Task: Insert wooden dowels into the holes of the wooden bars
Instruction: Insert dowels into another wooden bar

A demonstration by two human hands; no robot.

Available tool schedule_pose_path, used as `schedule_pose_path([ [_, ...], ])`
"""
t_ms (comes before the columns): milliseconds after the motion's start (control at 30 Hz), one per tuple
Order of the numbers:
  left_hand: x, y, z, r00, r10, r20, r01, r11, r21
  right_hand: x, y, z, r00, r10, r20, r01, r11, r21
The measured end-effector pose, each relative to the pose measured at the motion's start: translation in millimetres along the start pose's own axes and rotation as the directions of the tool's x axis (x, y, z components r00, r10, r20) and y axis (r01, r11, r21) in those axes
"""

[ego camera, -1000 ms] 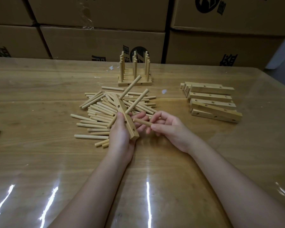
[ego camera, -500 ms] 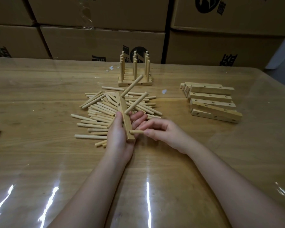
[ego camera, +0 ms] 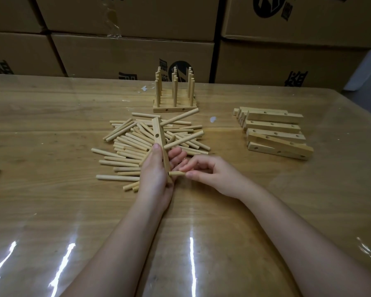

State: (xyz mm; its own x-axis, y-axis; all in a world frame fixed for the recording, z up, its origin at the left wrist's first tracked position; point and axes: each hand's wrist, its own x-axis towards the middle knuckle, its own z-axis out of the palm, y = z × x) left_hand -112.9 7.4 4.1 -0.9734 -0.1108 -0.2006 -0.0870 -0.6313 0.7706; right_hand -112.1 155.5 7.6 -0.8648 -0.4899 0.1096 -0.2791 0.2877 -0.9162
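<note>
Left grip (ego camera: 156, 170) clamps the bar (ego camera: 159, 133) pointing away, right grip (ego camera: 210, 174) pinches the dowel (ego camera: 177, 173) sideways, tip right at the bar's near-end hole, so I'd guess push left.

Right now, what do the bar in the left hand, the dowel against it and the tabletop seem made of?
Bar: pale wood, matte, apparently unvarnished, drilled holes showing.
Dowel: same pale matte wood, probably bare.
Tabletop: wood grain under a clear glossy sheet, likely plastic, given glare streaks and wrinkles.
</note>
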Motion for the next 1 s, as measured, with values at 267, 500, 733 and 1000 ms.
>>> schedule_pose_path([
  [267, 2.5, -3.3, -0.8, 0.999, 0.049, -0.006, -0.048, 0.996, 0.071, -1.2, -8.8, -1.2, 0.999, 0.035, -0.007, -0.036, 0.993, -0.108],
  [500, 2.4, -3.4, -2.5, 0.999, 0.053, -0.008, -0.051, 0.993, 0.105, -0.9, -21.3, -0.8, 0.998, 0.065, -0.028, -0.070, 0.955, -0.290],
  [733, -0.8, -4.7, -1.4, 0.994, 0.106, 0.013, -0.107, 0.978, 0.178, -0.1, -38.7, -1.3, 0.998, 0.069, -0.006, -0.062, 0.855, -0.516],
  [1000, -2.0, -4.9, -1.1, 0.991, 0.130, 0.020, -0.132, 0.966, 0.221, -0.7, -44.0, 1.4, 1.000, 0.015, -0.018, -0.023, 0.773, -0.634],
])
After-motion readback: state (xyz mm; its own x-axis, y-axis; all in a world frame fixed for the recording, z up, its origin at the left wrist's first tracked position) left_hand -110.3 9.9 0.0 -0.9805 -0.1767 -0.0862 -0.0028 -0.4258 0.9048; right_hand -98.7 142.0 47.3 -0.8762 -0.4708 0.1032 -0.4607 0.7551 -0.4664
